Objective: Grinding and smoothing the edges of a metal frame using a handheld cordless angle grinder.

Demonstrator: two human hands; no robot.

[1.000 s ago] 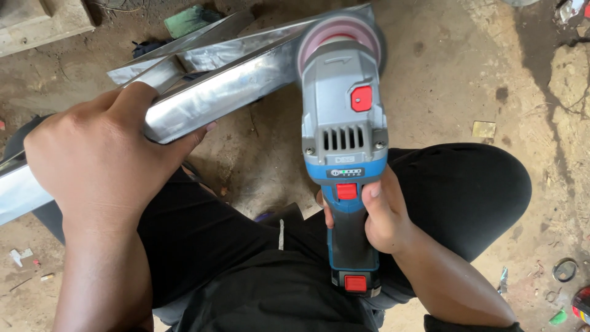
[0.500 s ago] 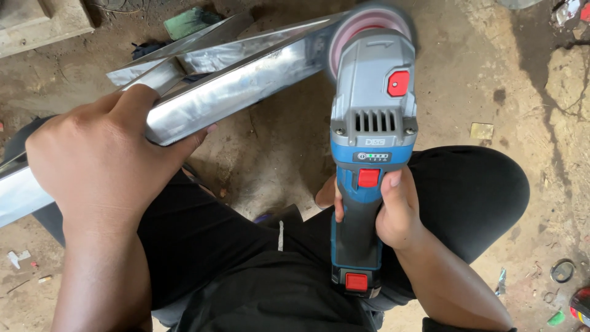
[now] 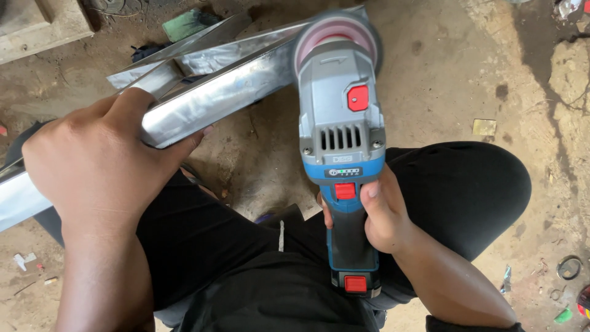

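Note:
My left hand (image 3: pixel 98 166) grips a long shiny metal bar (image 3: pixel 215 101) that slants from the lower left up toward the upper middle. My right hand (image 3: pixel 378 212) holds the handle of a cordless angle grinder (image 3: pixel 341 141), grey and blue with red buttons. Its round pinkish disc (image 3: pixel 335 37) sits at the far end of the bar, touching or just above it. My legs in black trousers (image 3: pixel 455 190) are below both hands.
A second metal strip (image 3: pixel 178 55) lies behind the bar on the dirt floor. A wooden piece (image 3: pixel 37 24) is at the top left, a green scrap (image 3: pixel 187 24) near it. Small litter and a ring (image 3: pixel 568 267) lie at the right.
The grinder has shifted to the right and a little up along the bar, then back slightly left. My left hand keeps its hold on the bar.

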